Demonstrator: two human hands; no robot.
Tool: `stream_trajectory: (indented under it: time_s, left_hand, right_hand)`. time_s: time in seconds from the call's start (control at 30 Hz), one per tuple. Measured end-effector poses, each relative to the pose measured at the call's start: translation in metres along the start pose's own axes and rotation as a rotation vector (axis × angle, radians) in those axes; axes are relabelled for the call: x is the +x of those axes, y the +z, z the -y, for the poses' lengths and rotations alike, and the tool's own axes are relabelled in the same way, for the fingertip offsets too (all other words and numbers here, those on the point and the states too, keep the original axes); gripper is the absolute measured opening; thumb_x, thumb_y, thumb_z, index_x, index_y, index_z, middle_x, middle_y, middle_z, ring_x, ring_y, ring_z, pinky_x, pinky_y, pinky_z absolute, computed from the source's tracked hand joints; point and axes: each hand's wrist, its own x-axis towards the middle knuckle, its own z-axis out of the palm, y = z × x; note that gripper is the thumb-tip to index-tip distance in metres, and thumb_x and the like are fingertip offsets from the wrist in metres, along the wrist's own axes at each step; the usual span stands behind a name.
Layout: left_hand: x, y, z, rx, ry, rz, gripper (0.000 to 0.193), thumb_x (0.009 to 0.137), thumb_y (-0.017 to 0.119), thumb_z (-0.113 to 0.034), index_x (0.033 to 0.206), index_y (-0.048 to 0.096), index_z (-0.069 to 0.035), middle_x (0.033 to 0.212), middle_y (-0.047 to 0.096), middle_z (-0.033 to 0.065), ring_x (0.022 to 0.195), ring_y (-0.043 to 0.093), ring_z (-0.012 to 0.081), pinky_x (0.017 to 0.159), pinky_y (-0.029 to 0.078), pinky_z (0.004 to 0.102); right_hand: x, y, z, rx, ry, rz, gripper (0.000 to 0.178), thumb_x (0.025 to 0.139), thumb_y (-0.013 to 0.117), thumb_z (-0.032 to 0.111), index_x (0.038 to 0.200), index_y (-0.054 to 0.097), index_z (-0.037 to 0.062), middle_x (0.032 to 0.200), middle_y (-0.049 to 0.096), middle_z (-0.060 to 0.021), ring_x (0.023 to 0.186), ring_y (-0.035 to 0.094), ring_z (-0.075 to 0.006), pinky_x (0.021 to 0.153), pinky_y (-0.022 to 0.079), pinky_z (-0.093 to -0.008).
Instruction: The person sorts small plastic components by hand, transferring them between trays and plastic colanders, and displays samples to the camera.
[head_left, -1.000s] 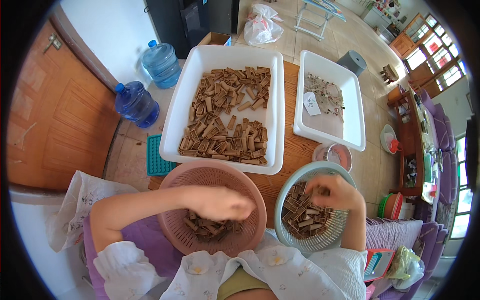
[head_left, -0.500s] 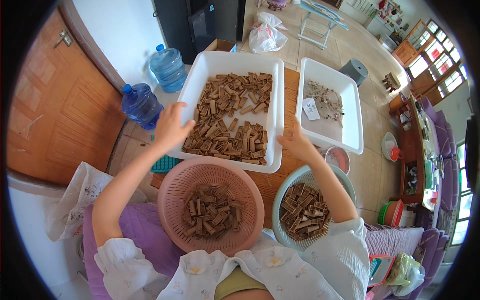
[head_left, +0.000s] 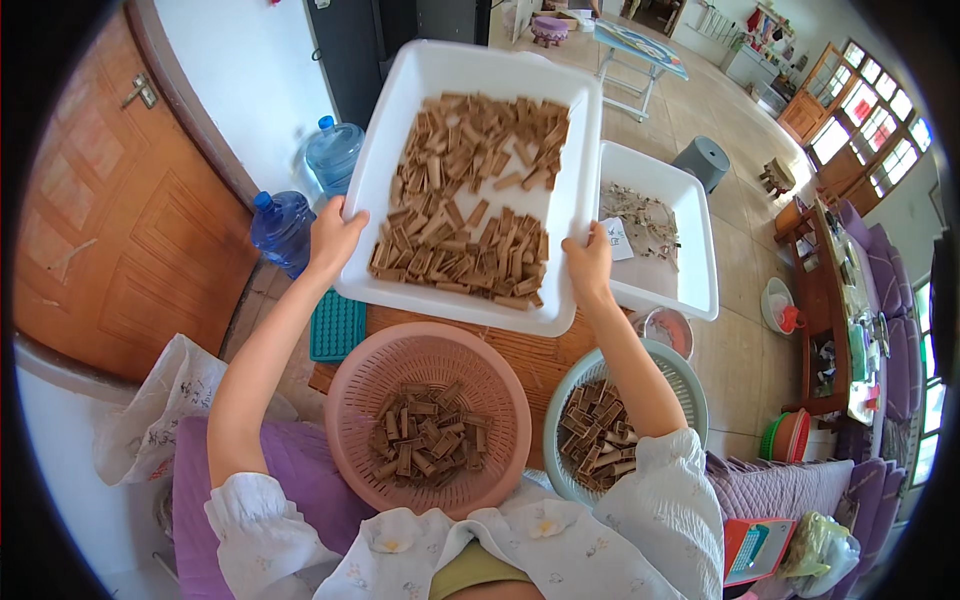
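Observation:
Both my hands hold a large white plastic tray [head_left: 365, 245] by its two side rims, lifted off the wooden table [head_left: 540, 365]. It carries many small brown rectangular pieces [head_left: 460, 255], heaped in two loose groups with bare white between them. My left hand [head_left: 336, 238] is closed round the left rim, and my right hand [head_left: 590, 262] grips the right rim. Below the tray, a pink colander basket [head_left: 350, 385] contains more of the brown pieces. A pale green colander basket [head_left: 690, 385] to its right has such pieces too, partly hidden by my right forearm.
Right of the lifted tray stands a second white tray [head_left: 705, 265] with small scraps and a paper slip. A teal grid tray [head_left: 335, 328] lies by the table's left edge. Two blue water bottles [head_left: 282, 232] stand near the wooden door [head_left: 130, 220]. A grey stool [head_left: 703, 160] is behind.
Both hands have closed on the tray's rims. The tray has risen off the table and shifted slightly right, with the brown pieces in it.

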Motion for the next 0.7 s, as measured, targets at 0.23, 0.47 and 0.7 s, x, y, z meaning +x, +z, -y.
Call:
stream_trajectory:
  time_s: [0.23, 0.47, 0.7]
  left_hand:
    - [0.004, 0.014, -0.021, 0.01, 0.077, -0.257, 0.029, 0.074, 0.058, -0.024, 0.088, 0.054, 0.001, 0.079, 0.061, 0.0178, 0.073, 0.06, 0.029, 0.067, 0.045, 0.0361]
    - [-0.02, 0.033, -0.002, -0.086, 0.049, -0.246, 0.029, 0.076, 0.058, -0.024, 0.088, 0.053, 0.001, 0.077, 0.06, 0.018, 0.071, 0.059, 0.0307, 0.065, 0.044, 0.0365]
    - [-0.036, 0.056, 0.037, -0.132, 0.13, -0.355, 0.024, 0.078, 0.058, -0.022, 0.077, 0.048, 0.0, 0.068, 0.056, 0.0168, 0.062, 0.055, 0.0293, 0.057, 0.041, 0.0373]
  right_hand:
    - [0.007, -0.009, 0.05, -0.066, -0.256, -0.107, 0.032, 0.07, 0.055, 0.005, 0.1, 0.048, -0.002, 0.079, 0.057, -0.0135, 0.07, 0.055, -0.022, 0.066, 0.043, -0.0327]
    - [-0.003, -0.005, 0.011, -0.06, -0.257, -0.169, 0.031, 0.07, 0.054, 0.005, 0.099, 0.048, -0.0013, 0.08, 0.058, -0.0136, 0.069, 0.055, -0.0213, 0.067, 0.044, -0.031]
    - [-0.022, 0.005, -0.009, -0.079, -0.23, -0.206, 0.024, 0.071, 0.053, 0.004, 0.094, 0.049, -0.001, 0.076, 0.057, -0.0104, 0.065, 0.052, -0.0163, 0.064, 0.043, -0.0291]
